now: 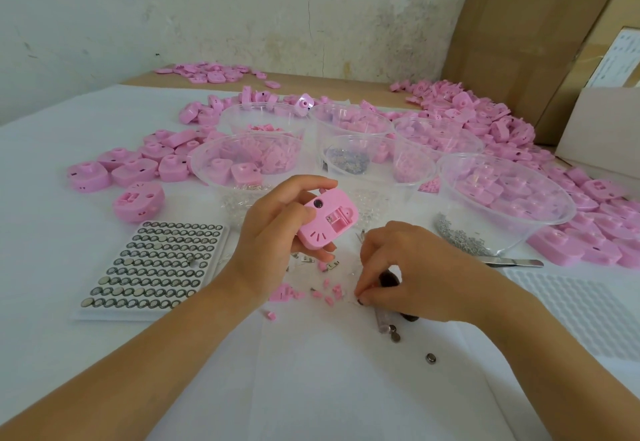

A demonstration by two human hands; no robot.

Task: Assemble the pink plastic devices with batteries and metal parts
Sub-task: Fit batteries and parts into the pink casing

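From my remote seat, the pink plastic cat-faced device [327,221] sits at the centre of the frame, lifted off the white-covered table [311,388]. My left hand [277,229] grips it, with the fingers wrapped over its top edge and underside and the thumb on its face. Its open compartment faces the camera.

Just right of and below it, my right hand [408,267] is down at the tabletop. The thumb and forefinger are drawn together, the other fingers curled. The view is too coarse there, so I cannot tell whether they hold anything.

Small pink plastic pieces [329,293] lie scattered between the hands. A few loose silver button batteries [394,336] lie below the right hand.

At lower left is a white tray of button batteries in rows [152,267].

To the right, flat metal tweezers [512,262] lie beside a heap of tiny metal parts [460,236].

Clear plastic bowls [571,208] holding pink parts crowd the middle of the frame. Piles of pink housings [485,118] spread behind them.

Brown cardboard boxes [519,42] stand at upper right.
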